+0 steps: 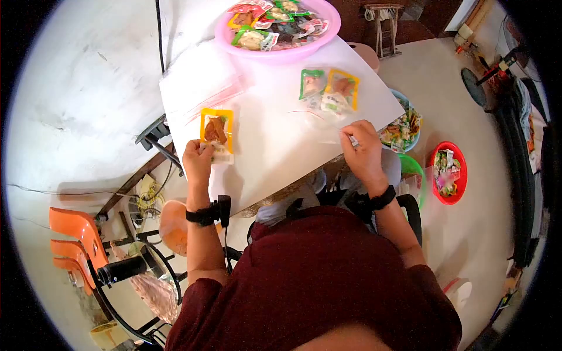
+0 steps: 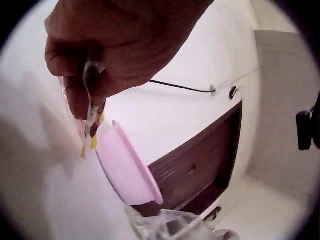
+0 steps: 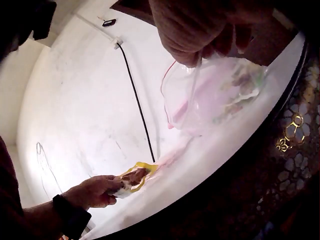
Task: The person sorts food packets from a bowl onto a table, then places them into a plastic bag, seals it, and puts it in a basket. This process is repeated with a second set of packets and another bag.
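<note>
My left hand [image 1: 198,162] pinches the lower end of a yellow-edged snack packet [image 1: 216,130] with brown food in it, over the left part of the white table [image 1: 269,169]. In the left wrist view this packet shows edge-on. My right hand [image 1: 364,151] pinches the mouth of a clear plastic bag [image 3: 182,100] with a red line along its opening. Through the plastic I see a green-edged packet [image 1: 312,83] and a yellow-edged packet [image 1: 344,88], at the bag's far end.
A pink basin [image 1: 281,55] full of packets stands at the table's far edge. Flat clear bags with red lines [image 1: 219,93] lie left of centre. Beside the table on the right are a blue basin [image 1: 418,134] and a red basin [image 1: 464,175] holding packets, plus a green basin [image 1: 422,172].
</note>
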The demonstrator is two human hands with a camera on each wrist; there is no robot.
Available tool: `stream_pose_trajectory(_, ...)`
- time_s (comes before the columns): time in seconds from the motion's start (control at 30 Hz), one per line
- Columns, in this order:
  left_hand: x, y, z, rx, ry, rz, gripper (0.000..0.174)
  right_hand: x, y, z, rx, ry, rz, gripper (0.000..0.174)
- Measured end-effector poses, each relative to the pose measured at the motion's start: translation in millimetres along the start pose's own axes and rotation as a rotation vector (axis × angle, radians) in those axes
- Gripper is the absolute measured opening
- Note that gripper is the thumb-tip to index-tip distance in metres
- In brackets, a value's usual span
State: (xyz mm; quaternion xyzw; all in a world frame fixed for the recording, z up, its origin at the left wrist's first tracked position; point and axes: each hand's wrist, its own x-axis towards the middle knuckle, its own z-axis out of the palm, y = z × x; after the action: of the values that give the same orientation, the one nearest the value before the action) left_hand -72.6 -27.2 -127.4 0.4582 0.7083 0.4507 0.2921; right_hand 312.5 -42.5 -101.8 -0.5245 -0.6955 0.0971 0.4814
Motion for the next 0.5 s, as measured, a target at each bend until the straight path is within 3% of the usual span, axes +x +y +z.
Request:
stream_pose_trajectory(0.07, -17.0, 26.2, 3.6, -0.282, -0.123, -0.149, 0.013, 1.8, -1.2, -1.5, 0.003, -0.003, 0.011, 0.006)
stream_pose_trajectory(0.2, -50.0, 62.2, 21.9, -0.757, -0.407, -0.28, 0.017, 3.7, -1.0, -0.6, 0.064, 0.023, 0.035, 0.005)
stream_pose_trajectory(0.3, -65.4, 77.0, 41.2, -0.788, -0.645, -0.322, 0.02, 6.5, 0.2, -1.1, 0.071, 0.004, 0.027, 0.005)
stream_pose_trajectory(0.5, -74.5, 108.8, 95.1, -0.72, -0.814, -0.47, 0.03, 11.6, -4.3, -1.2, 0.118, 0.024, 0.051, 0.005)
